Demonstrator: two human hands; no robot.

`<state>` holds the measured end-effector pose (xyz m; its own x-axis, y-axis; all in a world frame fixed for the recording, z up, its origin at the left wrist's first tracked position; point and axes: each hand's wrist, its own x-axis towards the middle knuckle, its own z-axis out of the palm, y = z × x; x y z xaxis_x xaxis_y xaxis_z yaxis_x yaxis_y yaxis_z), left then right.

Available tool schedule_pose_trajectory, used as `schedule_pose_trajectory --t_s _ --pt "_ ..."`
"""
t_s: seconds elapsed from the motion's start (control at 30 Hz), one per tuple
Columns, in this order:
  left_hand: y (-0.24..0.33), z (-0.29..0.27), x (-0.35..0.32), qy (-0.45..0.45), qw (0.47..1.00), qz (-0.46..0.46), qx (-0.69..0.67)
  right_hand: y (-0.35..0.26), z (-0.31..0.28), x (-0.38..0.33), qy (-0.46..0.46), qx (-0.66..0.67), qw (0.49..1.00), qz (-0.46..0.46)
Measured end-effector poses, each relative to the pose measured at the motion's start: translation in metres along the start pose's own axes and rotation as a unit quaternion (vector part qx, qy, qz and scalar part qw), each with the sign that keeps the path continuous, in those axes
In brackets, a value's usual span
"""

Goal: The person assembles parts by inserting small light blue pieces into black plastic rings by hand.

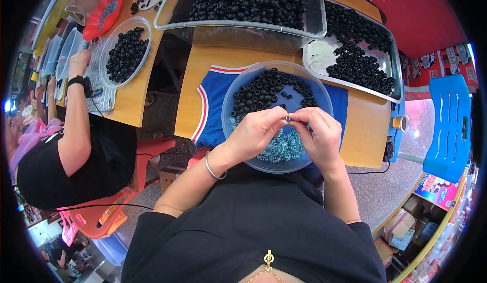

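Both hands are meeting over the round clear plastic bowl sitting on the near wooden table. The left hand and right hand are pinching one small dark bead-like piece between their fingertips. Black rubber rings are filling the bowl's far side, small silvery metal parts its near side.
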<state>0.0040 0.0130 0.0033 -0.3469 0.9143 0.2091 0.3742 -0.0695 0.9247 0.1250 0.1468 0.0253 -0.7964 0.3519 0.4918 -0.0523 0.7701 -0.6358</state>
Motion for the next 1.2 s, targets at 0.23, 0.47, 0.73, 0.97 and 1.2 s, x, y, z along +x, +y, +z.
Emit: schedule_pose_trajectory --t_s 0.23,0.47,0.73,0.97,1.2 --pt "0.0 0.0 -0.001 -0.013 0.989 -0.071 -0.127 0.001 0.0 0.002 0.021 -0.04 0.997 -0.055" --pt "0.006 -0.008 0.003 -0.072 0.971 -0.117 -0.196 0.007 -0.006 0.003 0.01 -0.054 0.993 -0.107" --pt "0.004 -0.014 0.001 -0.166 0.919 -0.167 -0.318 0.006 -0.028 0.016 -0.045 -0.116 0.967 -0.221" --pt "0.007 -0.025 0.003 -0.293 0.843 -0.228 -0.39 0.001 -0.031 0.017 -0.029 -0.126 0.941 -0.314" --pt "0.007 -0.021 0.002 -0.309 0.87 -0.211 -0.322 0.008 -0.038 0.021 -0.06 -0.094 0.955 -0.274"
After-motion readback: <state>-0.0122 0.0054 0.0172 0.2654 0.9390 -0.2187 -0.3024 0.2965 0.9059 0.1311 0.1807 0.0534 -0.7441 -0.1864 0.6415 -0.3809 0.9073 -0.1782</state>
